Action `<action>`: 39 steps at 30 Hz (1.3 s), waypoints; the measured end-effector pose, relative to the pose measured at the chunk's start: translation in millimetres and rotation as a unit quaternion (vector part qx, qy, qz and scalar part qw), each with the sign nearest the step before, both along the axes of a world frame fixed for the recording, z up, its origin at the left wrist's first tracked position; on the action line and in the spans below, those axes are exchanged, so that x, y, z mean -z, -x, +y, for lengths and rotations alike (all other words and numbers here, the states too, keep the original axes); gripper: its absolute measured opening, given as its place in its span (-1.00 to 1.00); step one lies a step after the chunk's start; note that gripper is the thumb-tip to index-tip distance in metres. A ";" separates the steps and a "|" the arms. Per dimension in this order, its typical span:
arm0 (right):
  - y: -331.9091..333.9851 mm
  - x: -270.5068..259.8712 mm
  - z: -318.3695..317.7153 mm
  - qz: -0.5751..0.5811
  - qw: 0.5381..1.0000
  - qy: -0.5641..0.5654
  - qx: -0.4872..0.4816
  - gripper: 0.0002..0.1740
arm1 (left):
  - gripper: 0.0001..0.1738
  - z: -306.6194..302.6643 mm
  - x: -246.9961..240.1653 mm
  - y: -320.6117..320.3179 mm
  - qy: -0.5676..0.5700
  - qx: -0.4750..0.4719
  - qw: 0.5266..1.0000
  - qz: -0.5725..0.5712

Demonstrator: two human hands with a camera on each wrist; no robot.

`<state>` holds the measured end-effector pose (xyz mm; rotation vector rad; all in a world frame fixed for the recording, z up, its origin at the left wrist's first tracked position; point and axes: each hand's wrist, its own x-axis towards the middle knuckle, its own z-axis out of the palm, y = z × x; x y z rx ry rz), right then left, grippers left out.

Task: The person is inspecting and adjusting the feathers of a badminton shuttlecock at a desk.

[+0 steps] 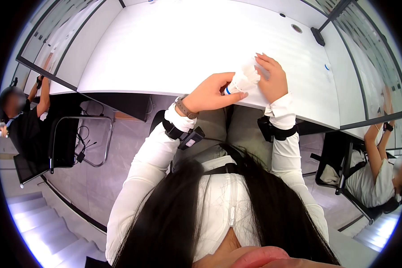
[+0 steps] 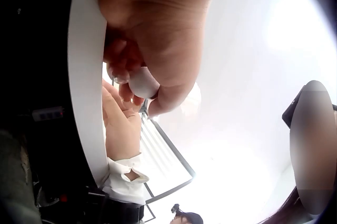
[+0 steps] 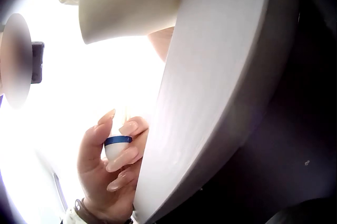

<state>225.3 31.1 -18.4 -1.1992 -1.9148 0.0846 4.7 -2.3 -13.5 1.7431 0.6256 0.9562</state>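
My left hand curls its thumb and fingers round a small white object with a blue band; its rounded white end shows in the left wrist view. From its far end spreads a crumpled, thin white piece, like film or tissue. Close beside that piece, my right hand is held with its fingers loosely bent and apart; whether a fingertip touches it I cannot tell. In the right wrist view the left hand's fingers wrap the banded object, while most of my right hand is hidden.
The white table has its front edge just below my hands. A black device and a round cable hole lie at the back right, a small blue-white piece at the right. Partitions stand on both sides, with a person beyond each.
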 end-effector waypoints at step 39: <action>-5.8 -22.2 -37.3 0.347 0.837 0.348 -0.239 -0.68 | -0.74 -1.1 -7.8 -0.8 0.029 -0.109 0.993 -0.033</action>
